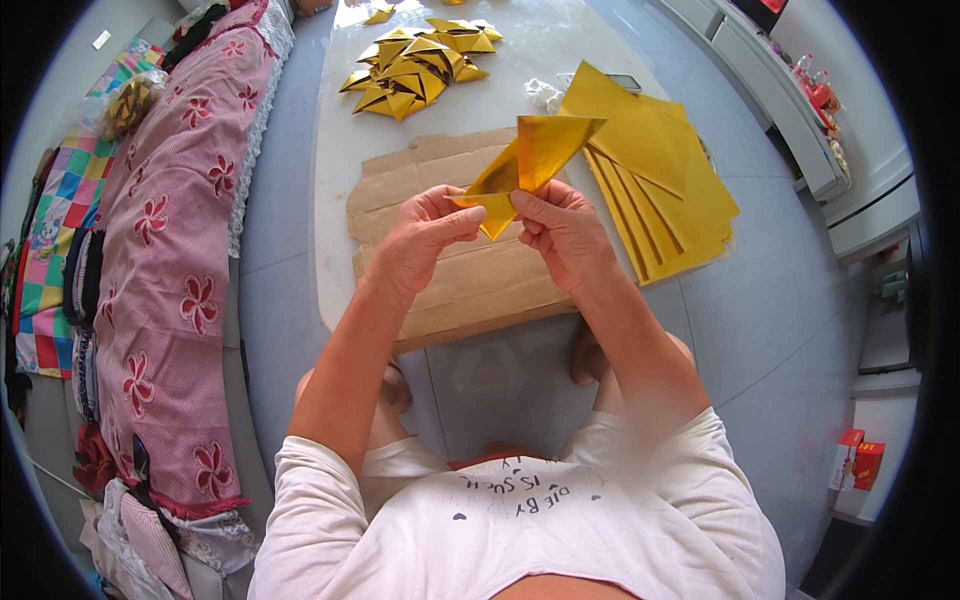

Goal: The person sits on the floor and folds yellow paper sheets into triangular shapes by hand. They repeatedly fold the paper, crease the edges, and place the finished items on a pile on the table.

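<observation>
Between my two hands is a sheet of gold foil paper (551, 150), partly folded, held up above a flattened piece of brown cardboard (465, 277). My left hand (424, 232) pinches its left corner between thumb and fingers. Near the lower middle, my right hand (559, 229) grips a fold with the thumb on top and the fingers curled beneath. One flap stands up towards the upper right, and a pointed tip hangs down between the hands. To the right lies a fanned stack of flat gold paper sheets (660, 180). Folded gold paper pieces (416, 64) are heaped at the far left of the table.
The white table (337, 225) has rounded corners. A crumpled white tissue (544, 96) and a phone-like object (622, 82) lie behind the stack. On the left is a sofa under a pink flowered cover (172, 262), with a bag of folded gold pieces (131, 109). Cabinets (772, 97) line the right.
</observation>
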`<state>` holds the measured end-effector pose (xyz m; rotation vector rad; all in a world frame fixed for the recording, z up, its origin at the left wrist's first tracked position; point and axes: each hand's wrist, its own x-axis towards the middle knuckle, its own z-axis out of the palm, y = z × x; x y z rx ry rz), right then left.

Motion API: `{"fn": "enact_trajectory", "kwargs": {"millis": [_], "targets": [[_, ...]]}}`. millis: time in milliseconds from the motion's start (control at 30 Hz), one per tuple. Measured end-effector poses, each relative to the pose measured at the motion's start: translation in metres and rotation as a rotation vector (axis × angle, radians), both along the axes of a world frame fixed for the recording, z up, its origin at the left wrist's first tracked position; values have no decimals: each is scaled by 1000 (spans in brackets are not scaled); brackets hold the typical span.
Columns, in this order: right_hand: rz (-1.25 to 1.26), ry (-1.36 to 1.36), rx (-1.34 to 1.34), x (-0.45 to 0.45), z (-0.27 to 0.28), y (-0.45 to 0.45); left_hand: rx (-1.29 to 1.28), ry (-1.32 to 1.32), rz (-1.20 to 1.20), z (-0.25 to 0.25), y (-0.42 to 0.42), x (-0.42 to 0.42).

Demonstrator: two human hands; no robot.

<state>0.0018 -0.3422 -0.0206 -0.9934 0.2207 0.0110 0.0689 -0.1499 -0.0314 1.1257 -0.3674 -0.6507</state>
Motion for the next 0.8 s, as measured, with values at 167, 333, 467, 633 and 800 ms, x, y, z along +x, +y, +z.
{"fn": "enact_trajectory", "kwargs": {"millis": [167,333,467,633,800], "targets": [[-26,-62,36,-1,-2,3,-33,-93,67,-1,-8,-8],[-61,-156,-29,-5,1,8,-141,-83,154,4,-12,-15],[-96,-249,-101,-7,2,10,-202,-95,175,4,-9,-14],[-97,-279,-57,-7,2,9,-238,-112,197,7,-9,-15],[-86,-208,20,-5,1,8,-238,-104,211,7,-8,-14]]}}
